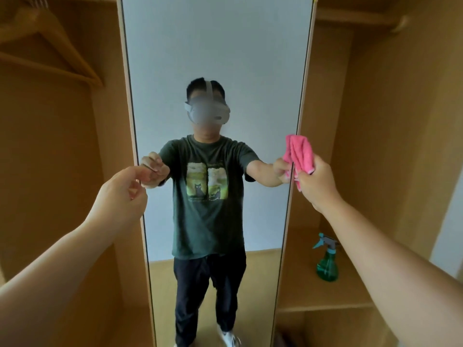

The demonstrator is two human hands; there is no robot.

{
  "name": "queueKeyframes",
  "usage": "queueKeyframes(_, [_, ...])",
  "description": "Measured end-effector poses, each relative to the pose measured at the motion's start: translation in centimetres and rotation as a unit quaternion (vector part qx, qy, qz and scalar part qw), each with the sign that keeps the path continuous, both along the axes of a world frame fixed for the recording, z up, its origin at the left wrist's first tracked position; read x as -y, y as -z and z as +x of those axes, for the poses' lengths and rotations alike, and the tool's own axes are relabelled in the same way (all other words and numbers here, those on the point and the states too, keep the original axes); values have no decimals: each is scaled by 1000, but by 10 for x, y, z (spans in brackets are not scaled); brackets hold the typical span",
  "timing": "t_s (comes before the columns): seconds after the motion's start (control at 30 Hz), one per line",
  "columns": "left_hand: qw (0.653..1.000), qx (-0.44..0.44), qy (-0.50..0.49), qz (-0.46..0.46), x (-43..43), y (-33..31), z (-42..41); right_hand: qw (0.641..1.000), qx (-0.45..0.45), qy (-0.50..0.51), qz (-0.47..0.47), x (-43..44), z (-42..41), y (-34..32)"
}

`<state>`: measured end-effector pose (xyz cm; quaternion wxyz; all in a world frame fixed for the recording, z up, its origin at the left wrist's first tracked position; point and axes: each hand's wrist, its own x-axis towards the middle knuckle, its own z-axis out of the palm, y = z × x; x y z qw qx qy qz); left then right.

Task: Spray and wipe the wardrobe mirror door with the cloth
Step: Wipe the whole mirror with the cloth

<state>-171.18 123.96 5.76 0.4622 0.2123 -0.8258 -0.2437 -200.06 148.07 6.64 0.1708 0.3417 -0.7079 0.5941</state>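
Here the two forearms reach in from the bottom corners toward the mirror door (213,58), which stands edge-framed between two open wardrobe bays. The left hand (120,194) sits at the door's left edge, fingers curled with thumb and fingertips drawn together right at the frame; it looks like a pinch on the edge to steady the panel, though whether it truly grips the edge cannot be made out. The right hand (317,182) is closed round a bunched pink cloth (300,154), the free folds standing up above the fist and lying against the door's right edge, probably so the wipe can begin from that side. Judging by this, the work is at the wiping stage or just entering it.

Farther back, on a shelf (325,294) in the right bay, stands the green spray bottle (327,261), upright and well apart from both hands, set where it is easily reached again. In the left bay a wooden hanger (50,46) hangs high. The glass shows the person's reflection; no droplets or streaks can be told on it.
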Motion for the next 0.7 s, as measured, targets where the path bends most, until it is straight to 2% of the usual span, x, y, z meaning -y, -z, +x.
queueKeyframes(0.7, [996, 75, -13, 38, -42, 59, -9, 999, 21, -38, 13, -8, -3, 68])
